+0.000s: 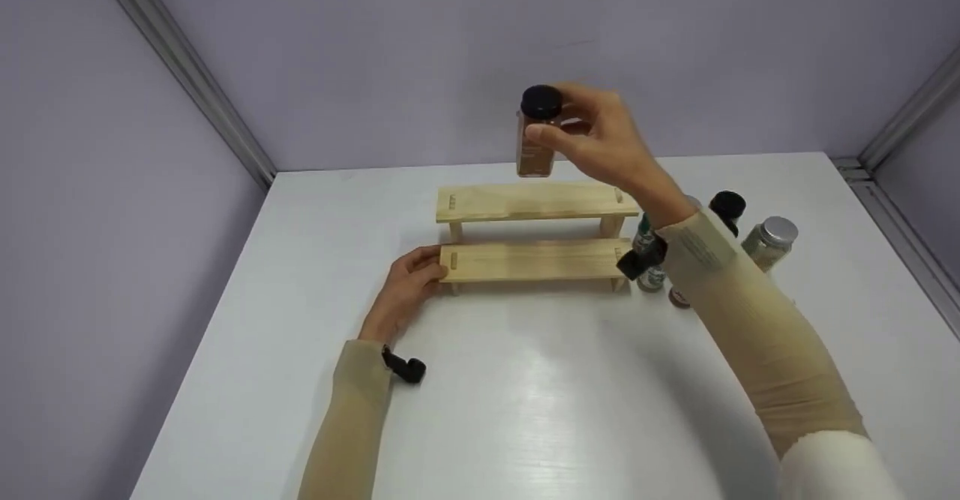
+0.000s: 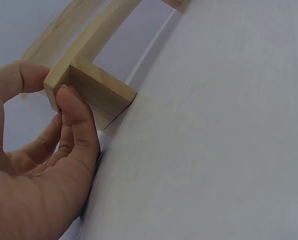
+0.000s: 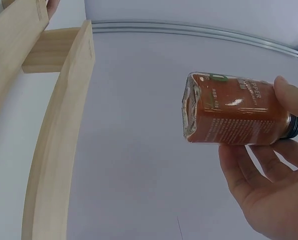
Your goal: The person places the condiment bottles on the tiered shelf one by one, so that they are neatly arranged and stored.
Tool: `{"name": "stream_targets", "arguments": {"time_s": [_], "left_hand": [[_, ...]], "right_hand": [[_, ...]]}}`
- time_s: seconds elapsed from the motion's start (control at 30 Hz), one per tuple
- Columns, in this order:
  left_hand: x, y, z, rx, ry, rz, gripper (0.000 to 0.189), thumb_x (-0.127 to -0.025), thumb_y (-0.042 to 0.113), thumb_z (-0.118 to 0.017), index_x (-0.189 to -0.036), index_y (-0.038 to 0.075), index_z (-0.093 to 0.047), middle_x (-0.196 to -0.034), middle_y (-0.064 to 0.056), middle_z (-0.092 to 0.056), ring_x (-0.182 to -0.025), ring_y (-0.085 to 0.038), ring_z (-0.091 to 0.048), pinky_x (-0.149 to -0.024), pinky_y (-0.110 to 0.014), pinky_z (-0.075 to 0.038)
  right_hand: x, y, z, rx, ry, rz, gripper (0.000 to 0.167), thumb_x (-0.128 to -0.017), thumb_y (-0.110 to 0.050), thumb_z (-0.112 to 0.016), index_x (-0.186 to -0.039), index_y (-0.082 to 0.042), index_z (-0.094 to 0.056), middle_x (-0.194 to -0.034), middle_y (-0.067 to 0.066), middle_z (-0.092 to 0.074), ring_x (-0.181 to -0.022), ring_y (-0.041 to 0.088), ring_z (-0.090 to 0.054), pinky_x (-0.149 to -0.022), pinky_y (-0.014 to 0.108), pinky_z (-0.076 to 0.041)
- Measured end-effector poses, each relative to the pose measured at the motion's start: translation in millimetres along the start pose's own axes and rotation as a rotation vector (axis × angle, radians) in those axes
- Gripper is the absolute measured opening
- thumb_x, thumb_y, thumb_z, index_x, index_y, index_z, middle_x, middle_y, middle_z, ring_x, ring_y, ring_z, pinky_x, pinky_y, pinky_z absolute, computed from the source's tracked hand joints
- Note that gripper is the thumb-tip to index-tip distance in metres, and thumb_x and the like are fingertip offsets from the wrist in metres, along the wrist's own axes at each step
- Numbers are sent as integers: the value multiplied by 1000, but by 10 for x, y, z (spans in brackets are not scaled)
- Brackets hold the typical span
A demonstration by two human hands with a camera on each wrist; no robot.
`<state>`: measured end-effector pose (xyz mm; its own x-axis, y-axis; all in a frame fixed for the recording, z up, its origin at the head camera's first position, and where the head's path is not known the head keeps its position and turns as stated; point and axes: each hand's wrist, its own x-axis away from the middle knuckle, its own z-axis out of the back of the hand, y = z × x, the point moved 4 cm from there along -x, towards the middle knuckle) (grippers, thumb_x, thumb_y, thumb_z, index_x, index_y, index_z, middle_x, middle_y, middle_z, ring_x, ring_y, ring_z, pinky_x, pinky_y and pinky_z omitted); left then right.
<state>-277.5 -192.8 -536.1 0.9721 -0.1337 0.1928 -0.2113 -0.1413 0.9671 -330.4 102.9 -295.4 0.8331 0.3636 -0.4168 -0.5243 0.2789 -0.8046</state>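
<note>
A square glass spice jar [image 1: 535,156] with reddish-brown powder and a black lid is upright in the head view, held up above the wooden rack's upper step [image 1: 536,201]. My right hand [image 1: 609,140] grips it near the lid between thumb and fingers. In the right wrist view, the jar [image 3: 233,107] shows printed lettering ending in "PPER". At the rack's left end, my left hand [image 1: 407,287] holds the edge of the lower step [image 1: 532,261]. The left wrist view has the thumb and a finger pinching that step's corner [image 2: 64,82], beside its leg [image 2: 101,90].
Right of the rack stand several more jars, partly behind my right forearm: a silver-lidded jar [image 1: 771,241], a black-lidded jar [image 1: 727,206] and a green-labelled jar [image 1: 651,278]. The white table [image 1: 517,380] meets a pale wall [image 1: 360,72] behind the rack.
</note>
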Motion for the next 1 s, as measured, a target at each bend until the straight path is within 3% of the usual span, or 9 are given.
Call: {"name": "stream_targets", "arguments": {"time_s": [0.27, 0.47, 1.0], "left_hand": [[12, -1, -3, -37, 26, 13, 45, -99, 6, -67, -143, 6, -61, -139, -15, -65, -121, -24, -65, -98, -32, -58], [1, 12, 51, -42, 15, 11, 47, -100, 5, -66, -146, 4, -59, -141, -16, -64, -119, -23, -65, -96, -30, -57], [31, 40, 141, -16, -47, 22, 51, -104, 6, -67, -152, 1, -53, -146, -18, -61, -121, -22, -65, -97, -29, -58]], "right_hand": [[-166, -11, -312, -45, -27, 3, 40, -99, -18, -79, -137, -7, -71, -121, 12, -74, -112, 23, -71, -103, 38, -59], [-258, 6, -518, -77, -24, 51, 41, -99, -18, -80, -137, -5, -70, -120, 13, -73, -111, 24, -71, -101, 35, -59], [-260, 385, -1035, -96, -48, 57, 46, -98, -19, -81, -139, -4, -68, -123, 13, -72, -112, 24, -70, -102, 35, -58]]}}
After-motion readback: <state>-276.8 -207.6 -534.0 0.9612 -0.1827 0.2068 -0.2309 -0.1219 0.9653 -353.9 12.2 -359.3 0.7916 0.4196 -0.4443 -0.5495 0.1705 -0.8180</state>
